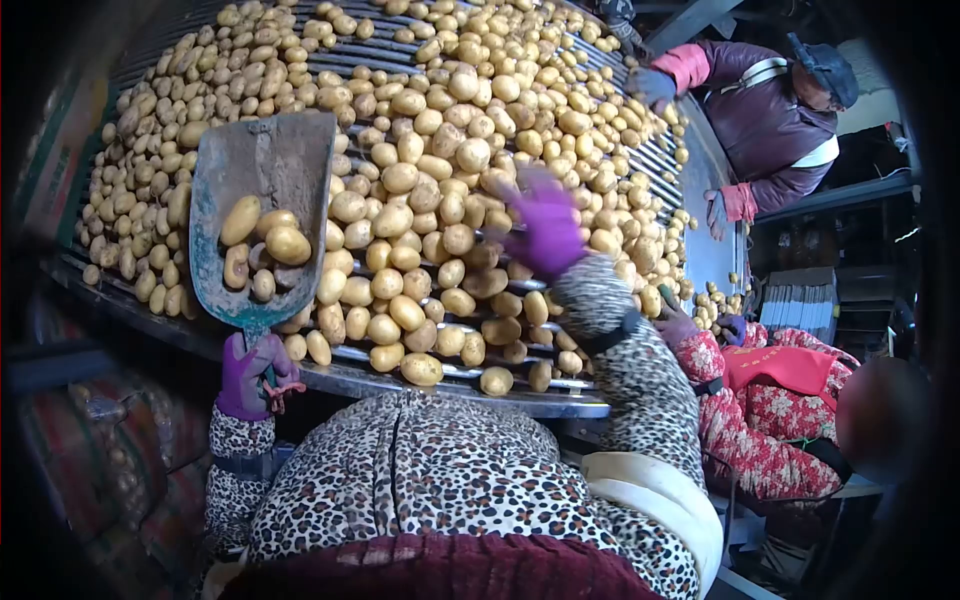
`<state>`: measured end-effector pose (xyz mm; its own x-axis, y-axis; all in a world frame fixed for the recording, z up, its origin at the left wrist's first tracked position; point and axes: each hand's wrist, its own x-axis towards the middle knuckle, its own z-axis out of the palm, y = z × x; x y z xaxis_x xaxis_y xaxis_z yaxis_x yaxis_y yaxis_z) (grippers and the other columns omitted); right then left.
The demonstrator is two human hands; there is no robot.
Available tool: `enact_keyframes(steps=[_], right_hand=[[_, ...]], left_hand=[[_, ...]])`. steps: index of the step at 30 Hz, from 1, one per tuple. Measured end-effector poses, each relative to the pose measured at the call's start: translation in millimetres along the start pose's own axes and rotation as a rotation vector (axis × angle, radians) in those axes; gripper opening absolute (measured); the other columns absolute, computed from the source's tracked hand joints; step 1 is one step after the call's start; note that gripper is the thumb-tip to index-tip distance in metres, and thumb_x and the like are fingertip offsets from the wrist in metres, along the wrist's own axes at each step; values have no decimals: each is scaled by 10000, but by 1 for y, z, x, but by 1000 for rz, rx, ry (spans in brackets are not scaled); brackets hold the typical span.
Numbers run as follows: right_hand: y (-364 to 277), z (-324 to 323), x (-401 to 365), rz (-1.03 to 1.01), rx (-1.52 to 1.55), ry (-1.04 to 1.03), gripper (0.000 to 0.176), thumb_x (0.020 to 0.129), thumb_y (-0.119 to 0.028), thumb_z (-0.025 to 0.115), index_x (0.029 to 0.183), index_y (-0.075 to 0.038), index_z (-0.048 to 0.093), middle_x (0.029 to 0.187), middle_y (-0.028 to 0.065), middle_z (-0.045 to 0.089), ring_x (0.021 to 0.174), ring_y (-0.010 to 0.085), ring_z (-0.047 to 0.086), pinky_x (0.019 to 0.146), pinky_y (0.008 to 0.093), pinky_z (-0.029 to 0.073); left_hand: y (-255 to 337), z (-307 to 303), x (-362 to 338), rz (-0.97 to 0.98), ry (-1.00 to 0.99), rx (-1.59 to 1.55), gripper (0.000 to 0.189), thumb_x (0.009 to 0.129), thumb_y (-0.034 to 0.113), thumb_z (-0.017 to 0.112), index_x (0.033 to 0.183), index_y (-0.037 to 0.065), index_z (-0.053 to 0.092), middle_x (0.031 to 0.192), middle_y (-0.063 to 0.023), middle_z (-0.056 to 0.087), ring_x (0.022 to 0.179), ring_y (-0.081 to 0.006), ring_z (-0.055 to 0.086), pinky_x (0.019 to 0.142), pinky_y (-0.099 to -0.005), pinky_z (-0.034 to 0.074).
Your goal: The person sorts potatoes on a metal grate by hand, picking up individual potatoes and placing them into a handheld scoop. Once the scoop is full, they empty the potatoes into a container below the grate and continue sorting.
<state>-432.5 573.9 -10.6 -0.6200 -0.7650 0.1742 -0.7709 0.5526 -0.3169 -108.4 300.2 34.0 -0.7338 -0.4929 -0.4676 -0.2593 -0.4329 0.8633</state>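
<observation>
My left hand [250, 378], in a purple glove, is closed round the handle of a worn metal scoop [292, 165]. Several potatoes [288, 245] lie in the scoop, which rests over the near left part of the sorting table. Reaching across the heap of potatoes [405, 312], my right hand [545, 225] is in a purple glove too. Its fingers look spread and somewhat blurred, with potatoes right under and beside them. No potato shows in its grasp.
Slatted metal rollers [365, 55] carry the potatoes, with a metal edge [470, 402] in front of me. A co-worker in a cap [825, 70] has gloved hands at the far right side. Another person in a red floral jacket [770, 390] sits close on my right. Filled sacks [100, 450] stand lower left.
</observation>
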Motion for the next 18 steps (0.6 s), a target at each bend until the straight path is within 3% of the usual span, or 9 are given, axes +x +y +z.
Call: enact_keyframes(steps=[2, 5, 7, 9, 10, 11, 13, 16, 18], right_hand=[[-31, 36, 38, -237, -88, -7, 754, 754, -430, 780, 1414, -231, 473, 1487, 179, 393, 1374, 438, 344, 1126, 537, 300], [-45, 47, 95, -243, -123, -217, 810, 772, -552, 705, 1457, -235, 413, 1517, 159, 364, 1424, 416, 281, 1131, 597, 251], [-26, 56, 120, -203, -106, -211, 809, 792, -614, 654, 1467, -248, 400, 1533, 141, 342, 1430, 422, 266, 1143, 593, 238], [4, 61, 150, -40, 86, -325, 724, 841, -529, 651, 1464, -255, 403, 1543, 152, 334, 1442, 380, 263, 1148, 557, 275], [11, 56, 143, -8, -176, -148, 735, 823, -492, 678, 1460, -250, 404, 1533, 157, 354, 1424, 379, 304, 1149, 507, 298], [22, 44, 141, 32, -4, -160, 783, 801, -463, 704, 1479, -256, 372, 1527, 159, 363, 1413, 372, 327, 1150, 468, 308], [56, 47, 149, 89, -137, -326, 824, 803, -446, 708, 1510, -260, 329, 1543, 123, 355, 1416, 350, 328, 1154, 488, 295], [91, 50, 136, 222, -30, -237, 753, 857, -456, 653, 1513, -282, 325, 1556, 92, 346, 1396, 359, 351, 1150, 493, 297], [110, 43, 120, 291, -107, -187, 712, 904, -481, 597, 1521, -294, 294, 1526, 66, 389, 1386, 349, 374, 1123, 481, 331]], left_hand=[[-2, -7, 2, 12, -55, -21, 251, 912, 225, 607, 816, 20, 499, 615, -88, 501, 488, -201, 553, 492, -365, 566], [1, -3, 4, 12, -63, -55, 271, 916, 214, 611, 767, 19, 497, 619, -95, 512, 471, -204, 538, 495, -354, 525], [3, 2, 2, 27, -9, -31, 236, 901, 166, 614, 755, 34, 483, 599, -93, 502, 459, -203, 519, 513, -348, 504], [-1, -2, 6, -15, -33, -63, 211, 878, 154, 617, 753, 34, 497, 590, -94, 504, 467, -213, 529, 508, -346, 502], [0, 1, 4, -28, -14, -42, 207, 873, 154, 617, 751, 35, 500, 590, -94, 505, 467, -216, 530, 505, -342, 500], [5, 4, 5, -27, 7, -18, 203, 868, 154, 616, 749, 35, 503, 589, -94, 506, 467, -219, 531, 501, -339, 499], [5, 6, 5, -46, -1, -3, 198, 861, 159, 614, 750, 37, 504, 590, -94, 506, 471, -222, 534, 500, -340, 498], [1, -10, 16, -93, -158, 33, 246, 865, 183, 613, 704, 41, 492, 579, -91, 496, 480, -220, 537, 471, -346, 486], [1, 1, 12, -40, -4, -37, 265, 871, 184, 610, 681, 39, 495, 584, -95, 502, 492, -225, 549, 442, -336, 474]])
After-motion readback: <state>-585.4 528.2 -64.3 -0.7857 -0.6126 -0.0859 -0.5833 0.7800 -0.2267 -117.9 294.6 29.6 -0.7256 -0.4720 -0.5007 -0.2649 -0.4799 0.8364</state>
